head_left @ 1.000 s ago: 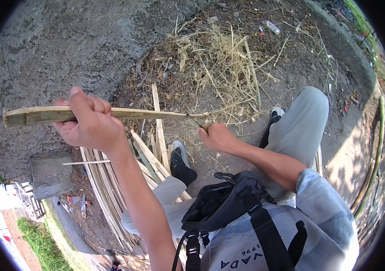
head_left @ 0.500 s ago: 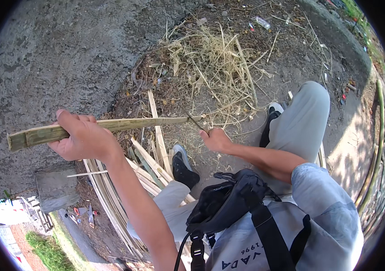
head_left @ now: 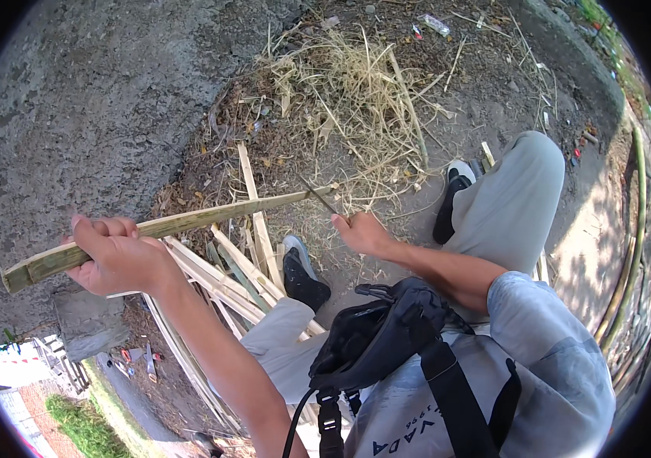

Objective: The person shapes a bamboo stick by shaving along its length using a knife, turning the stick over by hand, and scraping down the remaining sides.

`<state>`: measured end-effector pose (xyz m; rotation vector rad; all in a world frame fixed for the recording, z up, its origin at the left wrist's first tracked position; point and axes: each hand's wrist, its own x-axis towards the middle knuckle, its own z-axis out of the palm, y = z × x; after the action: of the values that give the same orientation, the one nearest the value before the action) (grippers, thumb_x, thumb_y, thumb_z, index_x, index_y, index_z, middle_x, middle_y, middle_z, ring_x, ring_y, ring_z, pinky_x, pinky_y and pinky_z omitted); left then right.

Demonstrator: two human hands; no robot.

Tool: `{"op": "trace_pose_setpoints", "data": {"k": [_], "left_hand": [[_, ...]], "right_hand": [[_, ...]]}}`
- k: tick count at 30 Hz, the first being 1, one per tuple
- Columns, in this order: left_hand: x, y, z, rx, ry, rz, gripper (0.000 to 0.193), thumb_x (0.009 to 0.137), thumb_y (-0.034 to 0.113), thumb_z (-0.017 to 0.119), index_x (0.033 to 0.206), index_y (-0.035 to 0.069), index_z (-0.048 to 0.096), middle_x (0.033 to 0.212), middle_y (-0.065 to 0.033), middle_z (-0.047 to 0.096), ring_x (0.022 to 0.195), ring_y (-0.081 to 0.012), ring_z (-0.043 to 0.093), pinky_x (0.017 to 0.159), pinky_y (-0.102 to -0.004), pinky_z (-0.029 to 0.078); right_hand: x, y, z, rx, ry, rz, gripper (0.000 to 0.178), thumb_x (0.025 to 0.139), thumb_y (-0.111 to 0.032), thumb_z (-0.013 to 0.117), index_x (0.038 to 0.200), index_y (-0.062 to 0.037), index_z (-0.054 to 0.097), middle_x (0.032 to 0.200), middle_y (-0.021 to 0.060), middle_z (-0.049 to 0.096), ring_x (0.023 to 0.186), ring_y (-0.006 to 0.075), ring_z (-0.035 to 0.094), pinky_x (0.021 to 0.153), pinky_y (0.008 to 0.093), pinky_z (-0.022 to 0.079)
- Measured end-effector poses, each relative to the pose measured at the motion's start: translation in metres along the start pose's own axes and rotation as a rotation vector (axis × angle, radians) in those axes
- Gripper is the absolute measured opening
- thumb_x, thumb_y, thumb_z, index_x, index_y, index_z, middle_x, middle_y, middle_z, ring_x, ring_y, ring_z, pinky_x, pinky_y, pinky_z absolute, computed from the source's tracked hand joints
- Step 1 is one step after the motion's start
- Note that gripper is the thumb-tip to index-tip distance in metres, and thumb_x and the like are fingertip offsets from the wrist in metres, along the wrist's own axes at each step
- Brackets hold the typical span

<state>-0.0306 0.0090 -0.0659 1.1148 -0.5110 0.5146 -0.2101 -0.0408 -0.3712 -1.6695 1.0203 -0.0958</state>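
Left hand (head_left: 119, 256) grips a split bamboo strip (head_left: 188, 221) near its thick end. Right hand (head_left: 363, 233) holds a thin blade (head_left: 318, 197) against the strip's far tip. Cut bamboo slats (head_left: 226, 278) lie by the black shoe (head_left: 302, 271); dry shavings (head_left: 356, 91) beyond.

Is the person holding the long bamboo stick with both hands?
No, only the left hand wraps around the bamboo stick; the right hand holds a thin blade at its far end.
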Motion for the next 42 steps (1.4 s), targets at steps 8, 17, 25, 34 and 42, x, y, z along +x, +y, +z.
{"op": "trace_pose_setpoints", "data": {"k": [8,17,25,34,42], "left_hand": [[0.007,0.000,-0.010,-0.014,-0.028,-0.007,0.020,0.085,0.003,0.061,0.088,0.007,0.042,0.053,0.0022,0.034,0.041,-0.0051,0.026,0.037,-0.0236,0.020],[0.009,0.003,-0.023,0.021,0.012,-0.022,0.018,0.086,0.002,0.060,0.088,0.007,0.042,0.051,0.0025,0.032,0.041,-0.0055,0.025,0.037,-0.0236,0.019],[0.010,0.004,-0.028,-0.071,-0.081,-0.072,0.015,0.087,0.003,0.058,0.086,0.007,0.044,0.050,0.0034,0.028,0.040,-0.0056,0.023,0.037,-0.0241,0.018],[0.008,0.014,-0.028,-0.077,-0.143,-0.076,0.022,0.088,0.006,0.056,0.076,0.012,0.038,0.048,0.0052,0.020,0.038,-0.0052,0.017,0.036,-0.0240,0.015],[0.012,0.011,-0.043,-0.180,-0.285,-0.157,0.030,0.089,0.006,0.054,0.071,0.015,0.032,0.048,0.0068,0.017,0.037,-0.0046,0.012,0.035,-0.0245,0.012]], "right_hand": [[-0.016,-0.001,0.012,0.034,0.109,-0.289,0.054,0.092,-0.044,0.048,0.075,0.0047,0.064,0.065,0.0291,0.059,0.067,0.0454,0.062,0.068,0.0497,0.050],[-0.017,-0.026,0.014,-0.025,0.081,-0.294,0.049,0.092,-0.042,0.050,0.077,0.0023,0.065,0.062,0.0265,0.059,0.062,0.0452,0.060,0.061,0.0500,0.049],[-0.008,0.018,0.006,-0.052,0.136,0.165,0.051,0.091,-0.046,0.050,0.077,0.0008,0.064,0.066,0.0260,0.060,0.069,0.0441,0.062,0.067,0.0483,0.049],[-0.036,-0.020,0.002,0.166,-0.024,-0.380,0.056,0.091,-0.045,0.049,0.079,0.0075,0.064,0.067,0.0298,0.060,0.067,0.0467,0.061,0.068,0.0494,0.050],[-0.012,-0.004,0.004,-0.003,0.038,-0.096,0.055,0.090,-0.045,0.051,0.075,0.0067,0.066,0.062,0.0297,0.058,0.065,0.0452,0.062,0.067,0.0504,0.050]]}}
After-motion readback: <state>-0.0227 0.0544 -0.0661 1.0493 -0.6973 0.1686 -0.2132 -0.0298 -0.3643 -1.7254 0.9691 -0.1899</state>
